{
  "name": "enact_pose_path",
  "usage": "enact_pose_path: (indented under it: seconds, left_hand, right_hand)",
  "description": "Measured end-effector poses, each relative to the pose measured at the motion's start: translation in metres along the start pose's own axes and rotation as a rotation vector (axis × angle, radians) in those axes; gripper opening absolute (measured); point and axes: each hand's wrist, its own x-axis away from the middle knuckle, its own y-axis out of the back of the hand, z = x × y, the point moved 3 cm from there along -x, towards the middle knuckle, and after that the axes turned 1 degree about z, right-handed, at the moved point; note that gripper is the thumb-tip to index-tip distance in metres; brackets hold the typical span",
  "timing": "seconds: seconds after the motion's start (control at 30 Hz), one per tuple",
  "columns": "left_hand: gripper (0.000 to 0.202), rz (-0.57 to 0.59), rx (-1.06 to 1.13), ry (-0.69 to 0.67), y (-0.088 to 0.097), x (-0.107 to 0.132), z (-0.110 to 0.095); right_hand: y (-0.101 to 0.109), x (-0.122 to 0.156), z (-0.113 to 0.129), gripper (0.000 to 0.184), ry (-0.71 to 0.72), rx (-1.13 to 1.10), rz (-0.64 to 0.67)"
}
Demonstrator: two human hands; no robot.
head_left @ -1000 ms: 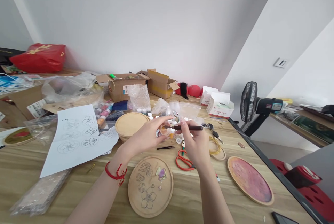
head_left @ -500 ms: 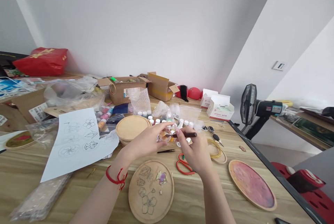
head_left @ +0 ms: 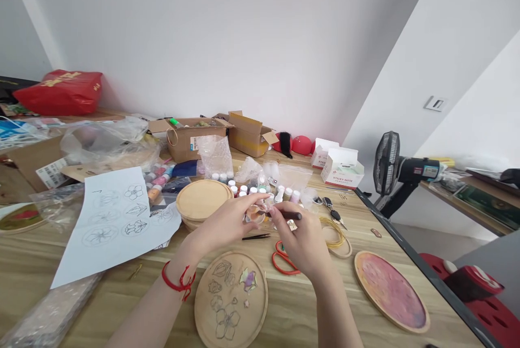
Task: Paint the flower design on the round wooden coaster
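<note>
My left hand [head_left: 227, 223] pinches a small clear pot with orange contents [head_left: 255, 214] above the wooden table [head_left: 309, 310]. My right hand [head_left: 300, 240] grips a dark brush or tool [head_left: 290, 216], its tip at the pot. Below my hands lies a round wooden plaque [head_left: 231, 300] with drawn flower outlines, one petal coloured purple. Red-handled scissors [head_left: 282, 261] and thin black tweezers [head_left: 255, 237] lie between the hands and the plaque. Several small paint bottles [head_left: 264, 192] stand just behind.
A sheet of flower sketches [head_left: 117, 223] lies at left, a stack of round wooden blanks [head_left: 201, 201] beside it. A pink-painted plaque [head_left: 390, 289], a coil of gold wire [head_left: 335, 229], keys [head_left: 331, 206], cardboard boxes [head_left: 195, 134], sticky-note boxes [head_left: 341, 166] and a fan [head_left: 388, 164] lie right and behind.
Both hands have sunk a little toward the table and drawn closer together, the tool's tip now at the pot. The view shifted slightly.
</note>
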Motion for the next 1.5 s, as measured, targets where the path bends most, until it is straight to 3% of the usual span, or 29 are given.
enact_pose_path:
  seconds: [0.67,1.2,1.37,1.5]
  left_hand:
    - [0.057,0.053,-0.002,-0.018,-0.0077,-0.0018,-0.0028]
    - [0.057,0.025,0.016,0.021,-0.0014,-0.0017,0.0000]
    - [0.060,0.012,0.040,0.023,-0.0017,-0.0035,0.0018]
    - [0.059,0.014,0.057,0.019,-0.0018,-0.0044,0.0012]
  right_hand:
    - [0.0025,0.0011,-0.0007,0.028,-0.072,-0.016,0.102]
    - [0.0014,-0.0015,0.0029,0.030,-0.085,-0.056,0.087]
    - [0.0030,-0.0010,0.0012,0.025,-0.026,-0.024,0.022]
    - [0.0018,-0.0003,0.0026,0.021,0.014,-0.028,0.078]
